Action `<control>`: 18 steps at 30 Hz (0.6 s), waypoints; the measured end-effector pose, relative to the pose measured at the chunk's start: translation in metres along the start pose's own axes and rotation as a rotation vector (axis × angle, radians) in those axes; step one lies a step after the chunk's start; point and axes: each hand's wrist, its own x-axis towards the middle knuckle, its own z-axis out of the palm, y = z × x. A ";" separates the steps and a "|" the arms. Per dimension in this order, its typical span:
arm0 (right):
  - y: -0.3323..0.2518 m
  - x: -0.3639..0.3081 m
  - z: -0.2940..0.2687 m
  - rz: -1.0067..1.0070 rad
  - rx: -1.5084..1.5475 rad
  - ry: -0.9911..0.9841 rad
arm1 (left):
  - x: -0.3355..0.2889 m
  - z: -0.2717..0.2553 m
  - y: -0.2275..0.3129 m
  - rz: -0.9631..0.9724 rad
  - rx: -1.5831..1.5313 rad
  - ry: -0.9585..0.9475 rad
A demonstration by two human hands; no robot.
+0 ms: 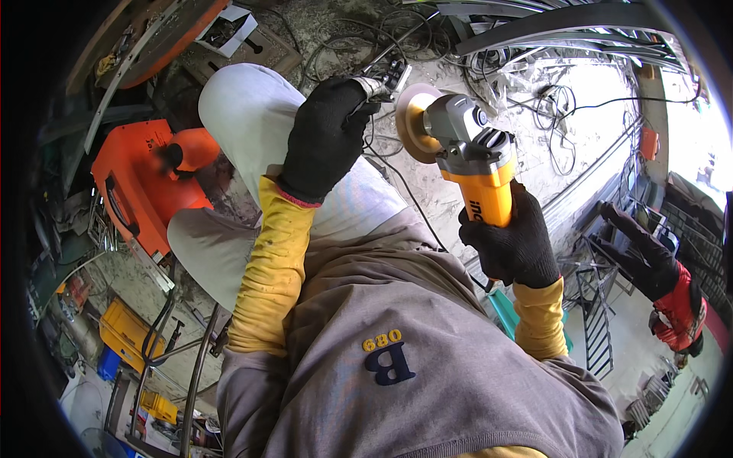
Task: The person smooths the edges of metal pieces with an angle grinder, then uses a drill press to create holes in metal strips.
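My right hand (pixel 523 248), in a black glove, is wrapped round the orange-yellow body of an angle grinder (pixel 492 191). The grinder's grey head points up and left, and its round tan disc (pixel 414 126) faces my other hand. Closed in a black glove too, my left hand (pixel 324 133) grips a small metal part (pixel 394 78) whose exact kind I cannot make out. That part stands close to the disc's upper left edge, seemingly a little apart from it. My left forearm lies above my grey-clad thigh.
An orange machine (pixel 126 179) stands at my left, with a yellow toolbox (pixel 126 332) behind it. Loose cables (pixel 561 122) trail over the floor. Long metal profiles (pixel 565 34) lie at the upper right. Another person in red (pixel 679 317) is at the far right.
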 end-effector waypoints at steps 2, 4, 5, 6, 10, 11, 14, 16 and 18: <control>-0.004 0.001 0.002 0.000 -0.012 0.003 | 0.000 0.001 0.000 0.013 -0.014 0.016; -0.005 0.003 0.002 -0.001 -0.025 0.005 | 0.001 -0.001 0.003 0.016 0.007 0.014; -0.003 0.004 0.003 -0.036 -0.023 -0.006 | 0.001 -0.002 0.004 0.020 0.029 0.013; -0.002 0.004 0.003 -0.071 -0.021 -0.016 | 0.001 -0.003 0.004 0.020 0.030 0.014; -0.002 0.007 0.003 -0.076 -0.026 -0.015 | 0.000 -0.003 0.004 -0.008 0.022 0.004; -0.002 0.007 0.003 -0.080 -0.043 -0.010 | 0.000 -0.003 0.004 -0.014 0.027 0.008; -0.002 0.007 -0.001 -0.061 -0.064 -0.026 | 0.000 -0.002 0.002 0.006 -0.018 0.009; -0.002 0.007 -0.003 -0.038 -0.068 -0.047 | 0.001 -0.003 0.003 0.012 0.007 0.010; -0.005 0.006 -0.002 -0.035 -0.061 -0.056 | 0.001 -0.002 0.003 0.017 0.031 0.010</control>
